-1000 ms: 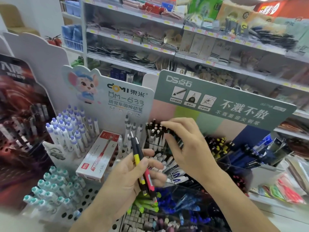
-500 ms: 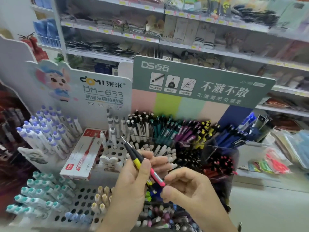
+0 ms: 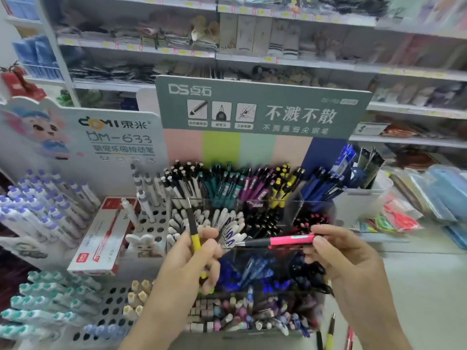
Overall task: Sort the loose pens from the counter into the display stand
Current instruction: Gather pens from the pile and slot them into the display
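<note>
Now a pink pen [image 3: 290, 240] is pinched level by the right hand [image 3: 338, 251] above the display stand [image 3: 252, 332]; a yellow pen [image 3: 194, 233] is gripped upright by the left hand [image 3: 192, 269], loose pens [image 3: 331, 332] beside.

Head view, down onto display stand [image 3: 262, 107]

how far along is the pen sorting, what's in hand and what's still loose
Done: the display stand already has colour-grouped compartments filled. In hand: the left hand grips a yellow pen upright, the right hand pinches a pink pen level. Left: both held pens, plus loose pens on the counter at bottom right.
</note>
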Available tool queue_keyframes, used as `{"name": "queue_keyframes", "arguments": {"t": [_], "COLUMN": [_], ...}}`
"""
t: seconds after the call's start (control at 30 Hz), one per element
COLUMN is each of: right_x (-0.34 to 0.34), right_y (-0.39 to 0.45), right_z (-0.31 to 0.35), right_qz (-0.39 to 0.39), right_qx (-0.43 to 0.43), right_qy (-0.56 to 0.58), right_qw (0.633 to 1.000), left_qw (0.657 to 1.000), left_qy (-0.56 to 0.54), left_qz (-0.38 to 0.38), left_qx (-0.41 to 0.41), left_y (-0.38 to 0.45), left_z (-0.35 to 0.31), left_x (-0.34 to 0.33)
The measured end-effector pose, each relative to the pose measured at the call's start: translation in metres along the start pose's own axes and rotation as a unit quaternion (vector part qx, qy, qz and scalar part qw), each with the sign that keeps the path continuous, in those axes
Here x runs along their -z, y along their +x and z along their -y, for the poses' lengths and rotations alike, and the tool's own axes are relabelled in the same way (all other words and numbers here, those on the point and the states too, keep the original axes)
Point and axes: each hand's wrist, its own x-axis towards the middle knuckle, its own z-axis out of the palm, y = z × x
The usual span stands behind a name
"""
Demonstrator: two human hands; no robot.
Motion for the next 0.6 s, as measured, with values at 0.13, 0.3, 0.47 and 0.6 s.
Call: {"name": "queue_keyframes", "arguments": {"t": [0.13,0.3,0.47,0.6], "right_x": [0.028,0.045,0.053,0.053], "right_y": [0.011,0.022,0.036,0.045], "right_z": [0.002,0.005,-0.020,-0.034], "right_qz": [-0.115,-0.264,-0.172,-0.132], "right_qx": [0.057,0.219,0.249,0.264], "right_qy": [-0.009,-0.147,-0.282,-0.345], "right_qw": [0.992,0.928,0.911,0.891], "left_qw": [0.999,0.990,0.979,0.983], "left_qy": [0.037,0.017,0.046,0.069], "left_qz": [0.039,0.130,0.182,0.159], "left_qx": [0.005,0.056,0.077,0.058], "left_y": [-0.001,-0.006,-0.010,-0.004], "left_z": [0.009,0.018,0.018,0.025], "left_x": [-0.006,-0.016,-0.028,-0.032]}}
